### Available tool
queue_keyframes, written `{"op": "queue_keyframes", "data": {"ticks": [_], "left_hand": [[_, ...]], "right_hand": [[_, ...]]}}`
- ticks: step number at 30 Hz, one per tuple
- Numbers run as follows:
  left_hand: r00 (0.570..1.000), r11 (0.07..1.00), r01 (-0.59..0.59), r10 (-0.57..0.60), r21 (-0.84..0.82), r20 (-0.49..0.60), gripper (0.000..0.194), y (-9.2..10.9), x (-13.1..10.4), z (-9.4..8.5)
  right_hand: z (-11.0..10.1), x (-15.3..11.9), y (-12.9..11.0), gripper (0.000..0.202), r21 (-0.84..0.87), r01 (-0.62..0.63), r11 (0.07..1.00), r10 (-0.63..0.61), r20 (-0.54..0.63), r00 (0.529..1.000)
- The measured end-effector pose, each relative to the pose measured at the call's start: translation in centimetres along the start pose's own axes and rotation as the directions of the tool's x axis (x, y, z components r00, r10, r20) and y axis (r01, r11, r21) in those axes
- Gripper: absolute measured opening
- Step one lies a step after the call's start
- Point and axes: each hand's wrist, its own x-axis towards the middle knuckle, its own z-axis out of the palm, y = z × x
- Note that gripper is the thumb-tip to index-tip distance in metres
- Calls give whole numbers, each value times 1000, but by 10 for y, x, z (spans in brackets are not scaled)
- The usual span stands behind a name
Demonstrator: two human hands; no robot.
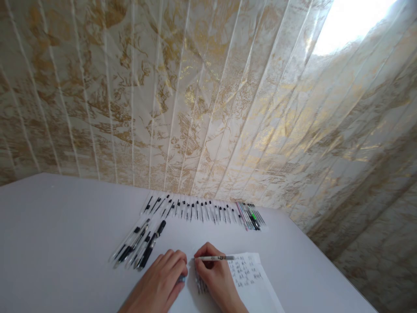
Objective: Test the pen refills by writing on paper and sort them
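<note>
My right hand (215, 274) is closed round a pen (216, 258) with a pale, patterned barrel, held nearly level and pointing left. Below it lies a white sheet of paper (265, 292) with rows of dark handwriting showing on its right part. Some dark marks on the paper show just left of the palm, partly hidden by it. My left hand (166, 276) rests left of the writing, fingers curled over a small bluish thing (181, 278) that is mostly covered. A loose group of clear and black pens (138, 245) lies beyond the left hand.
Along the table's (65, 234) back edge runs a long row of clear pens with black caps (192, 211). At its right end lie several coloured pens (247, 216), one with a green part. A gold-patterned pleated curtain (182, 108) hangs behind.
</note>
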Motion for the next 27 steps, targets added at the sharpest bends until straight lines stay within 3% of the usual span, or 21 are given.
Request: {"op": "queue_keyframes", "data": {"ticks": [9,27], "left_hand": [[1000,1000,4,-4,2,3,22,5,0,-5],[1000,1000,13,-13,11,15,21,7,-1,-6]], "right_hand": [[3,2,7,7,-12,-6,1000,5,-71,997],[4,0,6,7,-54,-4,999,2,-39,999]]}}
